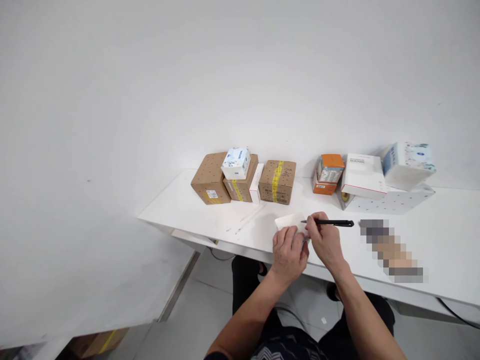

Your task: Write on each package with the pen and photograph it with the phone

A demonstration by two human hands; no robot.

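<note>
While the left hand pressed the white slip flat on the table to steady it, the right hand pinched a black pen, tip at the slip's edge; boxes stood well behind.

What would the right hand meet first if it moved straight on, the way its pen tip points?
The right hand holds the black pen with its tip pointing left, at the small white paper under the left hand. It would probably meet that paper first.
</note>
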